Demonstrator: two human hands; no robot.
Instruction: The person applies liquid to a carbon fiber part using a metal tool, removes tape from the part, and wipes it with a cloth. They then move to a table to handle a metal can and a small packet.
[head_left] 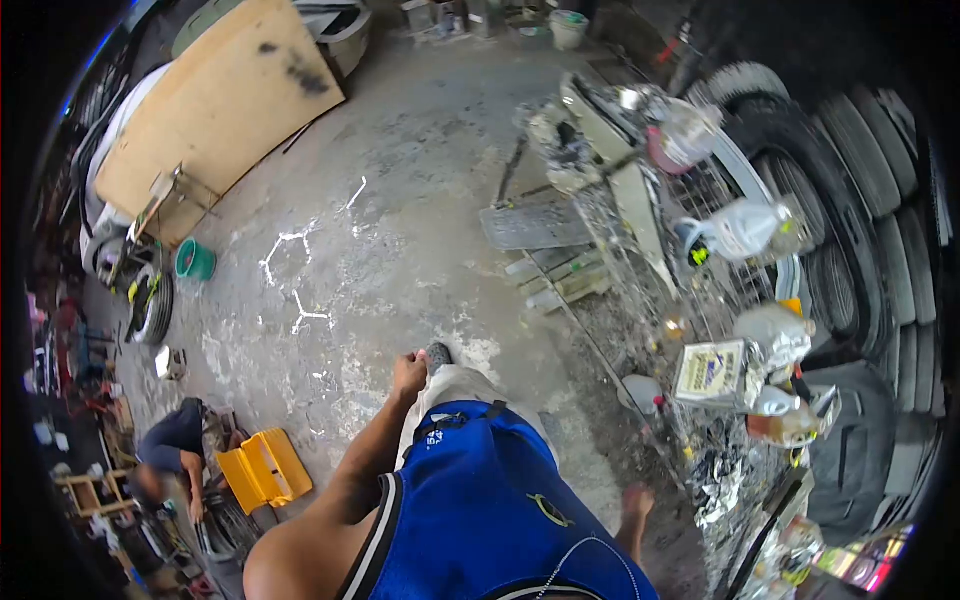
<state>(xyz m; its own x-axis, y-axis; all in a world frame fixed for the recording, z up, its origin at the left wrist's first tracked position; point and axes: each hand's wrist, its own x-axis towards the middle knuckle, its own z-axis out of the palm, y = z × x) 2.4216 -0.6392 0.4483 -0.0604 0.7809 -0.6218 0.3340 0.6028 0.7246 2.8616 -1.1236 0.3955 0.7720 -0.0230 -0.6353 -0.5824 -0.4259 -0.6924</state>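
My left hand (409,376) hangs in front of my body, above my light trousers (465,382) and beside my dark shoe (438,355). Its fingers are curled together; whatever they hold, if anything, is too small to make out. My right hand (637,500) is low by my right side, next to the cluttered workbench. It is small and blurred, and its fingers do not show clearly. Nearest to it on the bench is crumpled foil (720,490). A blue jersey (480,500) covers my torso.
The bench at right carries a square tin (710,372), a plastic jug (745,228) and bottles. Tires (820,200) stand behind it. On the left are a wooden board (215,105), a green bucket (195,260), a yellow container (265,470) and a crouching person (172,445).
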